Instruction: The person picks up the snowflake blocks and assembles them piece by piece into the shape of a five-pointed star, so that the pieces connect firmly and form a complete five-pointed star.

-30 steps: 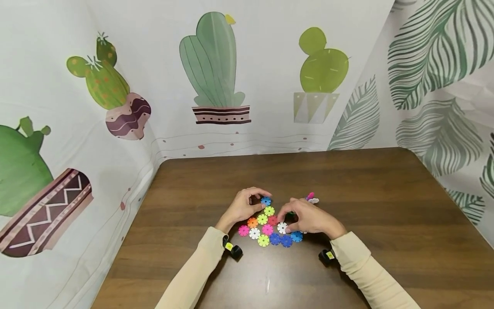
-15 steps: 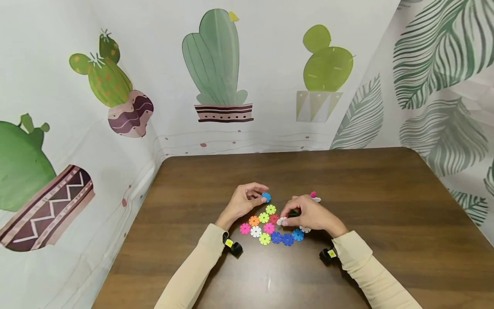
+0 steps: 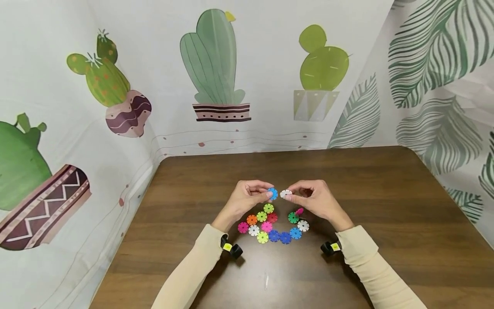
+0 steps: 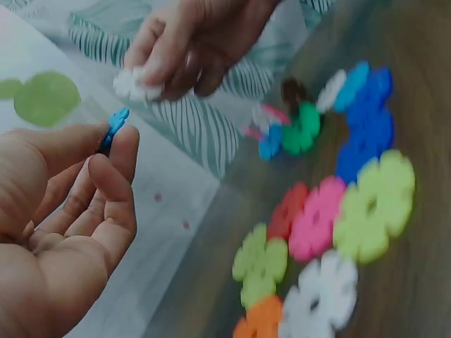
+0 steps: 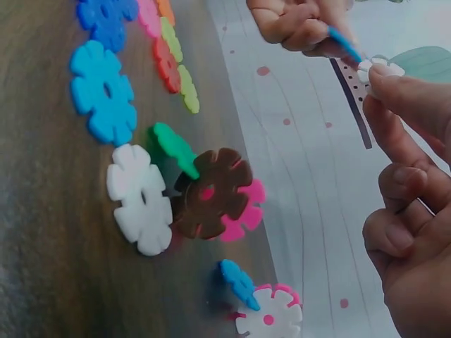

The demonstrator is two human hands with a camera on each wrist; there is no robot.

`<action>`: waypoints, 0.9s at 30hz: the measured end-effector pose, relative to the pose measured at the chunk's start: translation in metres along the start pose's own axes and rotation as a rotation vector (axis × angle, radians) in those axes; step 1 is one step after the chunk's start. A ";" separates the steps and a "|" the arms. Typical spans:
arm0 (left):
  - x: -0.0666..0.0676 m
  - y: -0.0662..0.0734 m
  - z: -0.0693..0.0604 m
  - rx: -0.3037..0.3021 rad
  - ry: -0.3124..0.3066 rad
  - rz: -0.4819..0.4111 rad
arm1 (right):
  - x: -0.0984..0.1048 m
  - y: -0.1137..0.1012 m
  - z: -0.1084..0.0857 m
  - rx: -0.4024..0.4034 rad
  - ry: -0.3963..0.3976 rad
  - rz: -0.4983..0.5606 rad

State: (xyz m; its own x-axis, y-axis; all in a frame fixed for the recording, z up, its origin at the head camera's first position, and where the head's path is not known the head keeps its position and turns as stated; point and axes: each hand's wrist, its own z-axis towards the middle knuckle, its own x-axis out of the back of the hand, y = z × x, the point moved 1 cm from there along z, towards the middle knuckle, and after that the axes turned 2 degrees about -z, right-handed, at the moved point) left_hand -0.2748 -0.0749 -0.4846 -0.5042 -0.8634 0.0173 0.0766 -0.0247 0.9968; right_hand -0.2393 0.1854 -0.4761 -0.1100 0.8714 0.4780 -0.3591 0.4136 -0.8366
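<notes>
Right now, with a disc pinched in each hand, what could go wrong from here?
The left hand pinches the held blue disc and the right hand the held white disc, both at the fingertips, so either might slip if pressed.

The wrist views show these discs tilted differently, so their slots may not line up.

The brown disc stands up from the table; a hand coming down there could knock it.

My forearms [image 3: 189, 270] slant inward from either side, elbows out of view. My left hand [image 3: 242, 201] faces my right hand [image 3: 319, 200], both raised, tips close but apart. Each pinches between thumb [image 4: 67, 146] and fingertip, the remaining fingers [image 5: 405, 183] curled toward the palm.
</notes>
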 end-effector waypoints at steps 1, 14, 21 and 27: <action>-0.003 0.003 -0.001 0.003 -0.014 -0.016 | 0.000 -0.001 0.000 0.008 0.001 0.007; -0.013 0.016 -0.005 -0.006 -0.039 -0.028 | 0.000 -0.006 -0.001 0.107 0.006 0.027; -0.017 0.019 -0.008 -0.007 -0.019 0.005 | 0.000 -0.010 -0.001 0.193 0.010 -0.001; -0.018 0.020 -0.010 0.007 -0.014 0.009 | -0.001 -0.012 0.000 0.261 0.027 0.000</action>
State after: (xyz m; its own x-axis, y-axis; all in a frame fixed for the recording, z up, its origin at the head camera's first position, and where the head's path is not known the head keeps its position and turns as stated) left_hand -0.2553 -0.0649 -0.4661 -0.5153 -0.8566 0.0270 0.0754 -0.0140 0.9971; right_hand -0.2348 0.1795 -0.4665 -0.0862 0.8798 0.4676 -0.5862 0.3347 -0.7378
